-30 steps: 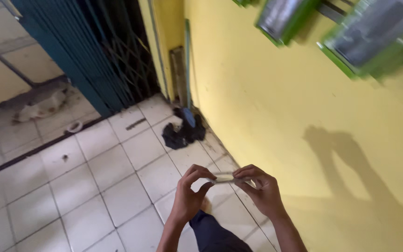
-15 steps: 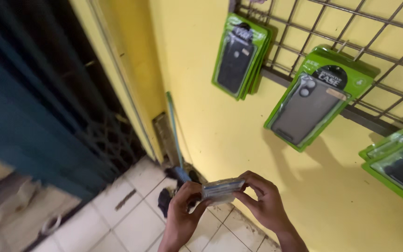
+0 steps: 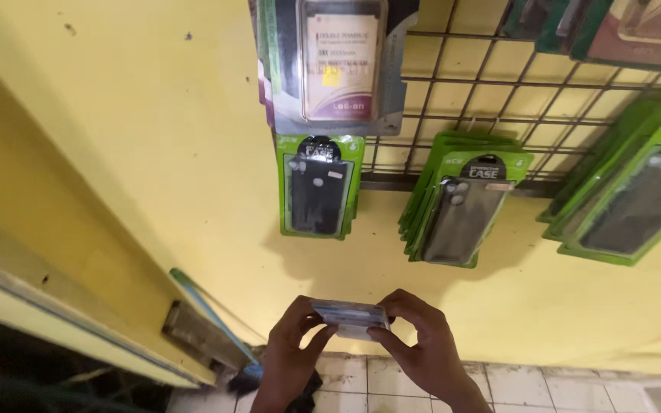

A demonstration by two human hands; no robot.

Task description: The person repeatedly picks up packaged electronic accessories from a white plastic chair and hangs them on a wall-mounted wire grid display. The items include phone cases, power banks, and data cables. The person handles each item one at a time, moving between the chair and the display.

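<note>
1. Right now your left hand (image 3: 292, 348) and your right hand (image 3: 422, 344) each pinch one end of a small flat packet (image 3: 351, 317), so both grips are clenched on it.
2. You hold the packet level, edge toward you, in front of the yellow wall (image 3: 154, 176) and well below the wire rack (image 3: 499, 92).
3. Directly below the rack's left end hangs a green phone case pack (image 3: 319, 187); the packet sits beneath that pack.
4. Below the rack's middle hangs a stack of green case packs (image 3: 460, 206), tilted, above your right hand.
5. Over the rack's left end hangs a grey blister pack (image 3: 338, 65).
6. Far below the rack, the white tiled floor (image 3: 545, 386) shows behind your wrists.
</note>
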